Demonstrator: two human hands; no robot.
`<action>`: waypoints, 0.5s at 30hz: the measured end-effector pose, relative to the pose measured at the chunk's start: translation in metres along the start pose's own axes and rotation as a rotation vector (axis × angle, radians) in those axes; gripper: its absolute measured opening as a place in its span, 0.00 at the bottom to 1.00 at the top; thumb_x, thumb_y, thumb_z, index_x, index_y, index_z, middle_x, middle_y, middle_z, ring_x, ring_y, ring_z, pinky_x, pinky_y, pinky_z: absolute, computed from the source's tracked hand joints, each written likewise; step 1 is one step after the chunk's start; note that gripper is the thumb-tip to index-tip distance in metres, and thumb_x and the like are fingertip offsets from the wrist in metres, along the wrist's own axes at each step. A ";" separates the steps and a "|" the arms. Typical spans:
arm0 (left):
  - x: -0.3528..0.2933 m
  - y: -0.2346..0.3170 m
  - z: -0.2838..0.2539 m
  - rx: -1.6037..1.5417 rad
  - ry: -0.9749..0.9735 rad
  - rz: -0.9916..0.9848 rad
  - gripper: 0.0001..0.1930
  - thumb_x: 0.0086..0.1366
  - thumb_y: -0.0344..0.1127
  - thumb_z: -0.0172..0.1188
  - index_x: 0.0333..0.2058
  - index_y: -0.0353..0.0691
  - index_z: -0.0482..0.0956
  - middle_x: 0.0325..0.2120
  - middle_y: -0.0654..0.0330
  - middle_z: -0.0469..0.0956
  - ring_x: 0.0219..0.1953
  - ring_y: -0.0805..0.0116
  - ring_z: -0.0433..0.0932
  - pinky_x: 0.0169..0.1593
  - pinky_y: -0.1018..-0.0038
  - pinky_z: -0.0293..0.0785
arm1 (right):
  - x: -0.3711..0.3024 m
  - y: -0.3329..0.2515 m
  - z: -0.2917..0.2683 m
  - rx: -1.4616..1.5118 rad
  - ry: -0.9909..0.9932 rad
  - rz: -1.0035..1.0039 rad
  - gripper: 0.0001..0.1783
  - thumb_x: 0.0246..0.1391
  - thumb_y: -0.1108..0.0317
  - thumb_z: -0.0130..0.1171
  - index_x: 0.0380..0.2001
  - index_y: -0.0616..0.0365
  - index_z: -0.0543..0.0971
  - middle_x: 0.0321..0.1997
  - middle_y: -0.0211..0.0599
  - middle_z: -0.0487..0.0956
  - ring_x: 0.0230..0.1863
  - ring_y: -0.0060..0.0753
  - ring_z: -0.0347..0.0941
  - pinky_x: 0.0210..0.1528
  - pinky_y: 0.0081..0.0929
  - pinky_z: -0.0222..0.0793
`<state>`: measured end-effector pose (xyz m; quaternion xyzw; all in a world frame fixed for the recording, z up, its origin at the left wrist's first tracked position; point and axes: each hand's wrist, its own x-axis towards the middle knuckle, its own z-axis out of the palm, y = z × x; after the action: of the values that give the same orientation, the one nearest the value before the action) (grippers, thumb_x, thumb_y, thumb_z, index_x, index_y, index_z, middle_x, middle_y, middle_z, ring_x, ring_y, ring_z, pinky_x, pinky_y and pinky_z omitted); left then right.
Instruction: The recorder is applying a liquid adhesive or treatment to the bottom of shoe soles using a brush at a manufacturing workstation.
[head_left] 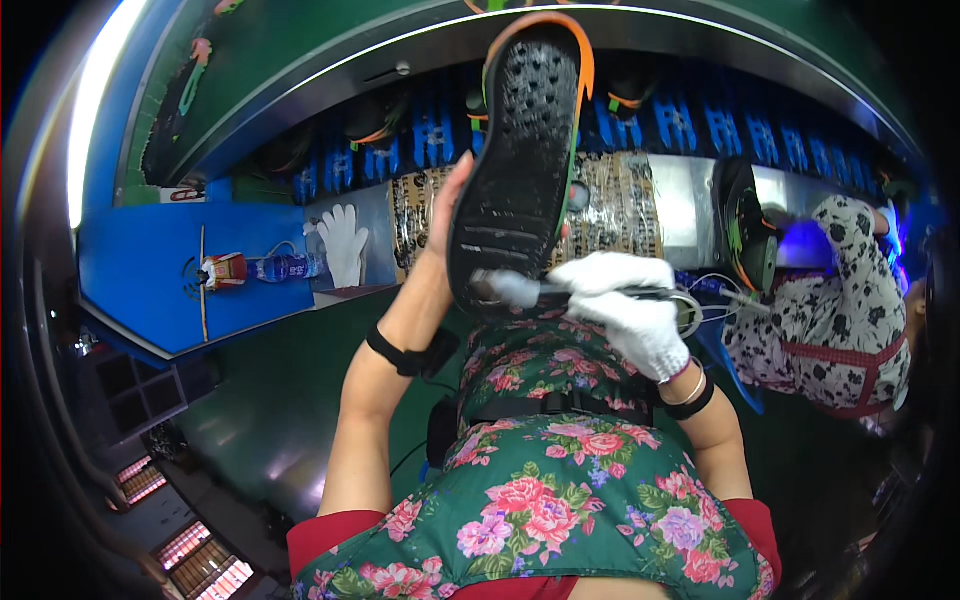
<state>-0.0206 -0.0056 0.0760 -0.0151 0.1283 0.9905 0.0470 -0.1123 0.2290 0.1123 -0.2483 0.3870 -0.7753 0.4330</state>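
A black shoe sole [512,170] with an orange and green rim stands raised in front of me, its broad inner face turned toward me. My bare left hand [446,208] grips it from behind; fingertips show at both of its edges, while the palm is hidden. My right hand [622,305], in a white knit glove, closes round the dark handle of a brush. The brush's pale bristles [512,288] touch the lower end of the sole, slightly blurred. That end of the sole looks shiny.
A bench covered with taped cardboard [625,205] runs behind the sole. Beyond it is a row of blue holders [435,135] carrying dark soles. To the left lie a white glove [343,243], a blue-labelled bottle [285,267] and a red container [224,271]. At right, a co-worker [825,320] sits near another sole [745,225].
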 end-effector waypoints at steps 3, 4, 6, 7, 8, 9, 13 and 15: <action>-0.016 -0.029 -0.002 -0.217 0.242 0.069 0.40 0.81 0.63 0.44 0.77 0.37 0.65 0.70 0.42 0.75 0.64 0.38 0.81 0.68 0.45 0.79 | 0.023 -0.012 -0.011 -0.709 -0.045 -0.256 0.10 0.57 0.79 0.74 0.43 0.59 0.93 0.49 0.41 0.92 0.49 0.37 0.89 0.55 0.34 0.84; -0.020 -0.032 -0.004 -0.299 0.214 0.058 0.39 0.82 0.62 0.44 0.76 0.36 0.67 0.70 0.42 0.75 0.64 0.38 0.81 0.70 0.47 0.77 | 0.032 -0.016 -0.015 -0.832 -0.059 -0.391 0.11 0.57 0.79 0.74 0.43 0.58 0.93 0.48 0.40 0.92 0.48 0.38 0.89 0.53 0.34 0.83; -0.031 -0.040 -0.006 -0.214 0.153 -0.001 0.40 0.81 0.64 0.43 0.76 0.38 0.67 0.68 0.43 0.77 0.65 0.39 0.81 0.70 0.41 0.77 | 0.051 -0.022 -0.021 -1.045 -0.013 -0.617 0.14 0.55 0.76 0.75 0.45 0.55 0.93 0.47 0.39 0.92 0.47 0.39 0.89 0.50 0.35 0.83; -0.037 -0.043 -0.007 -0.075 0.176 -0.016 0.41 0.81 0.65 0.43 0.76 0.38 0.67 0.68 0.43 0.77 0.65 0.39 0.81 0.69 0.38 0.77 | 0.058 -0.023 -0.021 -1.113 0.088 -0.700 0.17 0.53 0.74 0.77 0.48 0.54 0.92 0.47 0.38 0.92 0.47 0.39 0.89 0.49 0.36 0.83; -0.042 -0.043 -0.007 -0.072 0.116 -0.014 0.42 0.80 0.67 0.43 0.76 0.38 0.66 0.68 0.43 0.77 0.65 0.37 0.81 0.68 0.36 0.77 | 0.060 -0.023 -0.020 -1.150 -0.005 -0.727 0.17 0.53 0.74 0.77 0.48 0.54 0.92 0.47 0.38 0.92 0.47 0.39 0.89 0.49 0.36 0.83; -0.047 -0.040 -0.006 -0.056 0.075 -0.007 0.43 0.80 0.68 0.43 0.77 0.37 0.66 0.68 0.43 0.77 0.64 0.34 0.80 0.68 0.34 0.76 | 0.060 -0.023 -0.018 -1.191 -0.090 -0.745 0.17 0.53 0.73 0.77 0.48 0.54 0.92 0.47 0.37 0.92 0.47 0.39 0.89 0.49 0.36 0.83; -0.074 -0.009 0.014 0.181 -0.095 0.180 0.58 0.67 0.79 0.57 0.78 0.34 0.58 0.69 0.27 0.68 0.65 0.24 0.76 0.66 0.29 0.76 | 0.033 -0.027 -0.012 -0.754 -0.067 -0.314 0.12 0.54 0.75 0.77 0.43 0.59 0.91 0.45 0.41 0.91 0.49 0.36 0.88 0.51 0.32 0.83; -0.083 0.027 0.032 0.216 -0.154 0.249 0.65 0.62 0.78 0.65 0.78 0.30 0.52 0.70 0.23 0.62 0.65 0.23 0.75 0.64 0.27 0.78 | 0.018 -0.029 -0.014 -0.222 0.127 -0.197 0.13 0.57 0.79 0.73 0.46 0.63 0.90 0.47 0.45 0.90 0.49 0.35 0.87 0.53 0.30 0.83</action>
<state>0.0587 -0.0306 0.1172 0.0821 0.2310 0.9673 -0.0650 -0.1449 0.2285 0.1289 -0.2818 0.4708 -0.7806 0.2992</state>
